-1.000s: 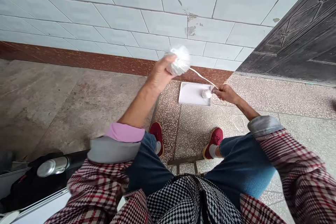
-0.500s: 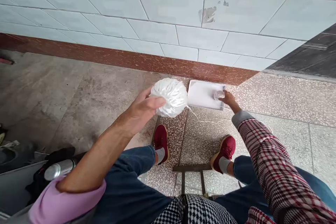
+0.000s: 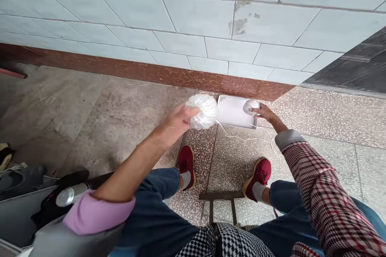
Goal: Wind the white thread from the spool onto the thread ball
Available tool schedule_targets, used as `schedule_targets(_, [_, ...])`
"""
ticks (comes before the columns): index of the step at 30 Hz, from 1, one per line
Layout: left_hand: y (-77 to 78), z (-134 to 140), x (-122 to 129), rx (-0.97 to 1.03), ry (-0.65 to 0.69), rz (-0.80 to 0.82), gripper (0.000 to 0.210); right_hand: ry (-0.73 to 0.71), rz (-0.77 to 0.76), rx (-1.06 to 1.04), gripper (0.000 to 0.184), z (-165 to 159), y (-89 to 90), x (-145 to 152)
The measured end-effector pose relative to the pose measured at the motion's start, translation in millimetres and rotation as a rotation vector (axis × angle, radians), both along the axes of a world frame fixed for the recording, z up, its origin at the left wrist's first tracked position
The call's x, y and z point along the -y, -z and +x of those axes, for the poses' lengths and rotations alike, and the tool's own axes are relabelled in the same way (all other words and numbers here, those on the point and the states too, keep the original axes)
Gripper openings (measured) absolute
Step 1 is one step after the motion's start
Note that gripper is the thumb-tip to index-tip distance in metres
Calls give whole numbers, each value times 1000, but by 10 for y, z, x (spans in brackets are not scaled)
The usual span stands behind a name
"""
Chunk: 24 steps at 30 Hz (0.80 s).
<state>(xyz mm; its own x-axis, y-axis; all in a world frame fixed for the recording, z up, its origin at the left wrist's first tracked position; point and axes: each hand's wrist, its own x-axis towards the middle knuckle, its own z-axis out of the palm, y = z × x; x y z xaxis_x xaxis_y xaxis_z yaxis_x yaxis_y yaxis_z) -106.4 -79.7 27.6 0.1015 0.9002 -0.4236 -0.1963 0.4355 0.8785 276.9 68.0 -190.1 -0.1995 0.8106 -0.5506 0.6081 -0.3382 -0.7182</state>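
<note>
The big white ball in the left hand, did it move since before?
Yes. The big white ball in the left hand has come down toward the white tray on the floor, now beside its left edge.

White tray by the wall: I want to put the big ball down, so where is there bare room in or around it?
The white tray is bare at its left and middle; the right hand and small ball crowd its right end. Bare floor lies between tray and shoes, crossed by loose string.

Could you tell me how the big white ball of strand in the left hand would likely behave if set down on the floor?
The big ball looks round, so it would probably roll on the smooth floor. The left hand lifts it alone, suggesting it is light. Its glossy surface may be slippery.
</note>
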Motion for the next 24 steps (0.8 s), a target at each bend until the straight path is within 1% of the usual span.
schedule_targets(1, [52, 34, -67, 24, 11, 19, 52, -13, -12, -99, 75, -16, -210, -31])
schedule_targets(3, [150, 114, -215, 76, 36, 61, 55, -50, -15, -269, 78, -69, -676, -43])
schedule_targets(5, [216, 206, -364, 131, 78, 105, 57, -136, 26, -361, 83, -126, -1155, 26])
schedule_targets(7, [237, 309, -484, 177, 136, 142, 59, -239, 126, -326, 84, -161, -1587, 166])
schedule_targets(8, [230, 365, -525, 193, 171, 155, 60, -277, 188, -293, 84, -164, -1768, 254])
schedule_targets(10, [195, 483, -568, 205, 248, 178, 59, -314, 317, -231, 83, -131, -2047, 441])
schedule_targets(12, [150, 605, -568, 203, 330, 208, 55, -304, 408, -204, 82, -44, -2223, 618])
schedule_targets(13, [130, 667, -559, 201, 366, 225, 53, -289, 420, -205, 82, 16, -2281, 698])
schedule_targets(15, [100, 787, -536, 199, 417, 245, 51, -240, 382, -233, 80, 151, -2358, 841])
schedule_targets(17, [82, 900, -514, 213, 443, 242, 55, -184, 316, -274, 77, 268, -2402, 963])
schedule_targets(19, [73, 1004, -491, 250, 482, 231, 62, -153, 289, -285, 73, 331, -2424, 1060])
schedule_targets(21, [69, 1098, -465, 291, 537, 236, 69, -155, 322, -242, 70, 347, -2429, 1129])
schedule_targets(23, [59, 1188, -447, 300, 584, 244, 77, -158, 397, -182, 72, 371, -2436, 1169])
schedule_targets(24, [45, 1234, -447, 292, 586, 251, 80, -148, 432, -155, 74, 410, -2451, 1185])
